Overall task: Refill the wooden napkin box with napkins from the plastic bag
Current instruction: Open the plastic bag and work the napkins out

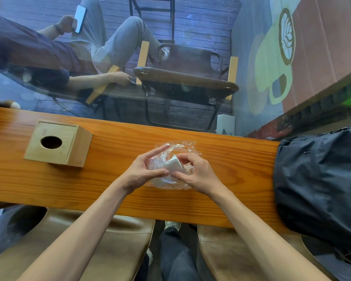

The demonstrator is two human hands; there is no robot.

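A clear crumpled plastic bag [176,148] lies on the wooden counter [114,175] in front of me, with a folded stack of white napkins [173,165] inside. My left hand [143,171] grips the bag's left side, thumb and fingers pinching the plastic. On the right, my right hand [197,173] pinches the napkin stack at the bag's mouth. The wooden napkin box [59,142] stands to the left on the counter, apart from both hands; its round top hole looks dark.
A dark blue bag [320,185] rests on the counter's right end. Beyond the counter is a glass pane, with a seated person holding a phone and a brown chair [186,78] outside. Two tan stools [118,240] stand below the counter near my legs.
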